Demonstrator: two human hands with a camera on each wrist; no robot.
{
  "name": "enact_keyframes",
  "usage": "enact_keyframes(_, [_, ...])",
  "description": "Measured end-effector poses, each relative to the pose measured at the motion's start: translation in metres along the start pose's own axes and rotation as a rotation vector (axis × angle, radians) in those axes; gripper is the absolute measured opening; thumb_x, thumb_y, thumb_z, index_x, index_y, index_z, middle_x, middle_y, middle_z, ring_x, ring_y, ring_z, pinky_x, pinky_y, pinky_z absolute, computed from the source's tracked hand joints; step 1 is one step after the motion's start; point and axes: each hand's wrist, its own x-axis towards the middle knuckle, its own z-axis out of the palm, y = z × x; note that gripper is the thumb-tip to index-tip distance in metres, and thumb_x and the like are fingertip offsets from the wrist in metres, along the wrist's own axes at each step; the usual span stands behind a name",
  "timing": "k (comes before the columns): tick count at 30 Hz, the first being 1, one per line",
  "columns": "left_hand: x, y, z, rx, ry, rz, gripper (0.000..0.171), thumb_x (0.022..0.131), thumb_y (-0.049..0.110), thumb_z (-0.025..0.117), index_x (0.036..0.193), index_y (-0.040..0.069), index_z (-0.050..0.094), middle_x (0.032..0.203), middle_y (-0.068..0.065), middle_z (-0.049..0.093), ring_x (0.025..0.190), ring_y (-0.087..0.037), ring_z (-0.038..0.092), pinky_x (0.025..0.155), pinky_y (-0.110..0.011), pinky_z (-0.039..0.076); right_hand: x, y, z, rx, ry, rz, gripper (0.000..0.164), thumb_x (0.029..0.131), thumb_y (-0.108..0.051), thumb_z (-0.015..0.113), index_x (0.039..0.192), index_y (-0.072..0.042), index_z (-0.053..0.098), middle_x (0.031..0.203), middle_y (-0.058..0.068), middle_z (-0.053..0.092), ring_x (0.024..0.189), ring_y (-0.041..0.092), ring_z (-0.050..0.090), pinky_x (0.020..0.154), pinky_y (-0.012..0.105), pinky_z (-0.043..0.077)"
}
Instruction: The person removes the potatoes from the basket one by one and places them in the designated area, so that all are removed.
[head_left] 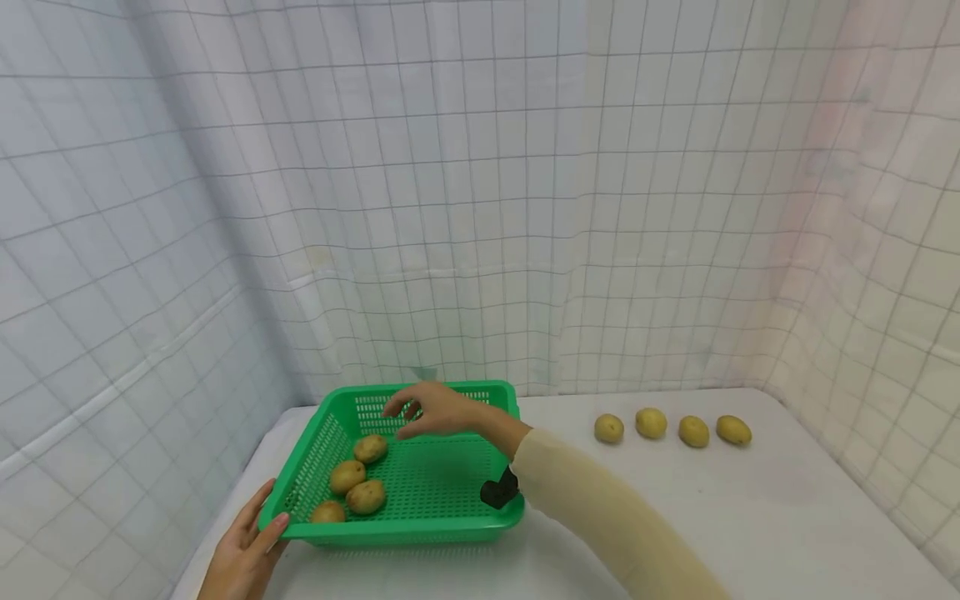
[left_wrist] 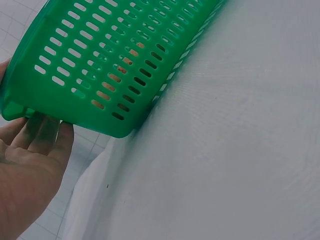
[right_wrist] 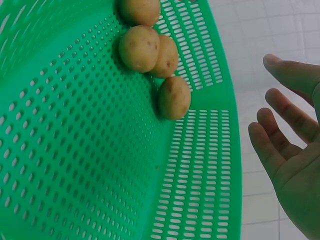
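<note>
Four potatoes (head_left: 366,497) bunched at left end of green basket (head_left: 405,528); four more potatoes (head_left: 651,423) in a row on white table (head_left: 787,500), well to the right. Left hand (head_left: 242,546) clamped on near left corner, thumb over rim; right hand (head_left: 438,408) above basket, fingers parted, empty. Hands well apart. Main risk, by judgement: tilt from lifting by that one corner, with load lopsided; likely to send rounded potatoes rolling. Also possible: slide over table's left side from too hard a tug, given corner near that edge. Lesser worry: snag of black wrist piece (head_left: 498,492) or sleeve (head_left: 600,508) on right rim, from a low sideways sweep. Possible bruising from sharp jolt, given potatoes in contact.
</note>
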Motion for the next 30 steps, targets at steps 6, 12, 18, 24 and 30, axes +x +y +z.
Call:
enact_keyframes(6, [0.0, -0.001, -0.002, -0.025, 0.0, -0.004, 0.083, 0.11, 0.012, 0.055, 0.164, 0.001, -0.008, 0.145, 0.014, 0.033, 0.116, 0.011, 0.053, 0.095, -0.016, 0.05, 0.018, 0.001, 0.017, -0.033, -0.056, 0.017, 0.035, 0.098, -0.009, 0.074, 0.132, -0.007, 0.067, 0.132, 0.005, 0.066, 0.113, 0.017, 0.064, 0.088, 0.015, 0.051])
enact_keyframes(12, [0.002, -0.002, -0.001, -0.027, -0.015, 0.016, 0.081, 0.11, 0.011, 0.054, 0.163, 0.0, -0.007, 0.144, 0.016, 0.035, 0.118, 0.01, 0.053, 0.096, -0.016, 0.05, 0.035, 0.006, 0.034, -0.083, -0.155, -0.01, 0.035, 0.099, -0.008, 0.073, 0.132, -0.003, 0.067, 0.133, 0.008, 0.066, 0.114, 0.014, 0.064, 0.089, 0.014, 0.049])
enact_keyframes(18, [0.001, -0.003, -0.003, -0.028, 0.002, -0.013, 0.083, 0.11, 0.012, 0.054, 0.164, 0.001, -0.008, 0.144, 0.013, 0.032, 0.116, 0.011, 0.053, 0.095, -0.016, 0.05, 0.048, 0.018, 0.057, -0.021, -0.275, -0.047, 0.036, 0.098, -0.005, 0.073, 0.133, -0.001, 0.066, 0.131, 0.008, 0.066, 0.119, 0.017, 0.064, 0.092, 0.014, 0.049])
enact_keyframes(24, [0.002, -0.004, -0.001, -0.024, -0.01, -0.001, 0.083, 0.11, 0.012, 0.055, 0.164, 0.0, -0.008, 0.142, 0.018, 0.035, 0.118, 0.009, 0.053, 0.095, -0.017, 0.05, 0.049, 0.032, 0.07, 0.054, -0.425, -0.032, 0.041, 0.098, -0.002, 0.072, 0.138, 0.0, 0.063, 0.136, 0.004, 0.062, 0.123, 0.004, 0.054, 0.099, 0.017, 0.047])
enact_keyframes(30, [0.002, -0.003, 0.001, -0.021, -0.008, 0.019, 0.081, 0.11, 0.011, 0.054, 0.163, -0.001, -0.006, 0.139, 0.023, 0.042, 0.118, 0.009, 0.054, 0.096, -0.017, 0.05, 0.049, 0.038, 0.077, 0.121, -0.473, -0.029, 0.049, 0.094, 0.003, 0.075, 0.141, 0.0, 0.06, 0.141, 0.004, 0.06, 0.125, 0.001, 0.051, 0.098, 0.016, 0.047])
